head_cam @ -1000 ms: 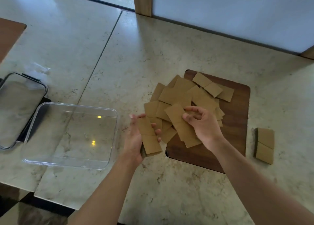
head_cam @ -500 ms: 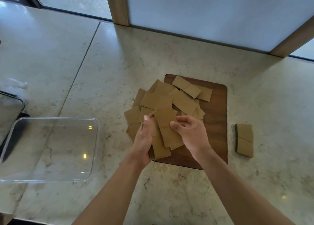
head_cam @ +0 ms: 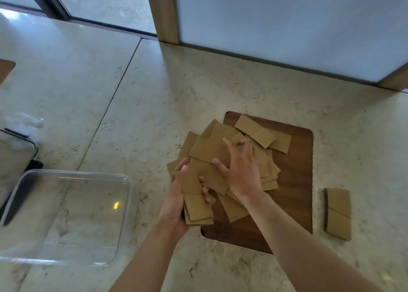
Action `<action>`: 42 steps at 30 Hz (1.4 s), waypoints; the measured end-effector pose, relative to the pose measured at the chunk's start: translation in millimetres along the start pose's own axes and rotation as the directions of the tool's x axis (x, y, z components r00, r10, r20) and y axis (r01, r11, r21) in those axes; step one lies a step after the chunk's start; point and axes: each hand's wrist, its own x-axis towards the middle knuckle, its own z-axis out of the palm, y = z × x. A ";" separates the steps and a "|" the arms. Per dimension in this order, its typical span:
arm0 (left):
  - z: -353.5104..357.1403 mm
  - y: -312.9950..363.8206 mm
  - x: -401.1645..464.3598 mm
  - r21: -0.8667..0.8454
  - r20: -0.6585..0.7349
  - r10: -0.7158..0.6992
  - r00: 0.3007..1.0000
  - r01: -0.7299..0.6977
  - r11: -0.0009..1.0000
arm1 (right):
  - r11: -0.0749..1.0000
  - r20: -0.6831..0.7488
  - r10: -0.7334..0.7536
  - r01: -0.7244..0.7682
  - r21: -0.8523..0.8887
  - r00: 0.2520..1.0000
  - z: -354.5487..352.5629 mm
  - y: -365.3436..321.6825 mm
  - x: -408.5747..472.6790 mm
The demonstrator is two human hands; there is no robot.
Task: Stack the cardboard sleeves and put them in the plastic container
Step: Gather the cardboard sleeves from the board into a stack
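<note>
Cardboard sleeves (head_cam: 223, 150): loose pile on wooden board (head_cam: 295, 181). Left hand (head_cam: 176, 205) fingers clasp a small stack (head_cam: 196, 208); right hand (head_cam: 240, 170) fingers spread wide over pile. Plastic container (head_cam: 66, 216) empty on bench (head_cam: 132, 97).

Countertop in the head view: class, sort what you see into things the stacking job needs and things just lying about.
Needed: left hand, held stack, right hand, loose sleeves, side stack, plastic container.
Lying about: wooden board, lid.

The right hand (head_cam: 240, 170) has released its sleeve and now reaches, fingers spread, over the pile (head_cam: 212, 148).
</note>
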 end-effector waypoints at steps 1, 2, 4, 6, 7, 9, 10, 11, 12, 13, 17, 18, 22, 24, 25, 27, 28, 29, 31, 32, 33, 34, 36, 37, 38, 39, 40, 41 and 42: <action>-1.6 6.6 2.7 -0.030 0.012 -0.019 1.000 0.020 0.999 | 0.994 0.043 -0.010 0.014 -0.105 0.999 0.5 -3.0 11.4; -2.2 12.2 4.2 -0.057 0.026 -0.041 0.999 0.043 0.997 | 0.985 0.074 -0.010 0.023 -0.173 0.997 0.5 -4.2 18.6; -2.2 19.8 7.3 -0.067 0.033 -0.067 0.997 0.070 0.995 | 0.986 0.063 -0.027 0.037 -0.163 0.998 -1.6 -2.9 27.1; -1.9 22.5 9.9 -0.010 -0.004 -0.054 0.999 0.054 0.998 | 0.999 -0.007 -0.040 0.040 0.022 0.999 -7.8 1.5 27.2; -1.7 22.9 11.5 0.011 -0.018 -0.044 0.999 0.044 0.999 | 0.981 -0.003 -0.020 0.020 0.193 1.000 -12.4 5.5 25.8; 0.7 21.8 12.9 0.020 -0.019 -0.058 0.998 0.058 0.998 | 0.834 0.103 0.029 -0.081 0.546 0.994 -22.4 14.8 16.9; 2.8 21.3 12.9 0.008 -0.009 -0.085 0.996 0.085 0.996 | 0.754 0.153 0.014 -0.111 0.648 0.988 -27.7 20.1 10.1; 5.5 19.9 13.1 -0.004 0.004 -0.121 0.993 0.121 0.993 | 0.709 0.156 -0.036 -0.085 0.700 0.987 -33.3 25.0 2.5; 7.8 18.8 13.4 -0.009 0.012 -0.156 0.988 0.156 0.988 | 0.672 0.142 -0.106 -0.034 0.740 0.984 -37.0 28.5 -4.7; 10.4 17.1 13.5 0.007 0.013 -0.185 0.983 0.185 0.983 | 0.635 0.125 -0.170 0.011 0.773 0.978 -39.5 32.6 -11.6; 19.9 10.8 9.2 0.261 0.038 -0.223 0.974 0.206 0.943 | 0.654 0.076 -0.324 0.165 0.738 0.943 -48.3 39.5 -29.9; 22.7 9.3 6.6 0.336 0.067 -0.213 0.975 0.179 0.925 | 0.684 0.079 -0.354 0.200 0.701 0.932 -50.0 42.2 -33.4; 28.3 0.5 1.7 0.469 0.103 -0.174 0.979 0.106 0.877 | 0.654 0.116 -0.302 0.117 0.748 0.946 -48.4 50.1 -40.7; 31.0 -2.6 -0.2 0.461 0.103 -0.154 0.983 0.090 0.883 | 0.582 0.122 -0.244 0.045 0.812 0.962 -48.6 52.6 -46.0; 32.5 -3.3 -1.4 0.453 0.098 -0.149 0.984 0.089 0.887 | 0.564 0.112 -0.241 0.045 0.825 0.964 -50.0 54.3 -48.8; 35.8 -3.4 -3.9 0.427 0.078 -0.162 0.984 0.114 0.897 | 0.541 0.101 -0.270 0.064 0.838 0.958 -51.9 59.4 -53.0; 37.9 -3.7 -6.0 0.402 0.077 -0.179 0.981 0.134 0.906 | 0.520 0.119 -0.266 0.038 0.854 0.957 -54.5 61.4 -55.2; 38.9 -4.9 -7.3 0.380 0.080 -0.192 0.978 0.148 0.913 | 0.495 0.157 -0.244 -0.017 0.869 0.957 -57.7 62.9 -56.8; 41.3 -7.3 -8.6 0.368 0.056 -0.180 0.982 0.148 0.918 | 0.531 0.183 -0.172 -0.065 0.845 0.968 -64.3 65.3 -55.8; 42.0 -8.1 -8.4 0.368 0.020 -0.153 0.988 0.135 0.920 | 0.575 0.190 -0.126 -0.084 0.814 0.974 -67.2 66.1 -53.9; 42.4 -8.6 -7.5 0.370 -0.017 -0.126 0.992 0.124 0.921 | 0.594 0.212 -0.079 -0.125 0.795 0.974 -69.7 67.2 -52.5; 41.9 -8.8 -6.2 0.376 -0.048 -0.105 0.993 0.116 0.919 | 0.581 0.255 -0.046 -0.182 0.793 0.966 -71.8 67.1 -51.0; 40.9 -9.3 -4.2 0.392 -0.072 -0.076 0.994 0.099 0.915 | 0.546 0.344 -0.047 -0.264 0.795 0.938 -72.3 67.1 -49.1; 40.5 -9.7 -3.1 0.396 -0.068 -0.067 0.995 0.088 0.914 | 0.546 0.363 -0.056 -0.275 0.791 0.930 -71.4 66.4 -48.2; 41.3 -10.2 -2.1 0.402 -0.062 -0.063 0.996 0.083 0.912 | 0.550 0.370 -0.059 -0.279 0.787 0.927 -71.1 65.4 -47.8; 42.7 -10.7 -1.7 0.407 -0.057 -0.065 0.996 0.083 0.910 | 0.546 0.374 -0.059 -0.284 0.788 0.926 -71.0 63.9 -47.5; 44.6 -11.1 -1.4 0.413 -0.050 -0.073 0.996 0.087 0.907 | 0.528 0.379 -0.054 -0.296 0.796 0.924 -70.6 62.9 -46.8; 46.4 -11.5 -1.6 0.418 -0.040 -0.082 0.996 0.091 0.904 | 0.506 0.385 -0.049 -0.310 0.805 0.922 -69.9 62.8 -46.5; 47.7 -11.4 -1.7 0.418 -0.028 -0.090 0.996 0.093 0.904 | 0.497 0.388 -0.040 -0.318 0.807 0.921 -70.0 62.5 -45.6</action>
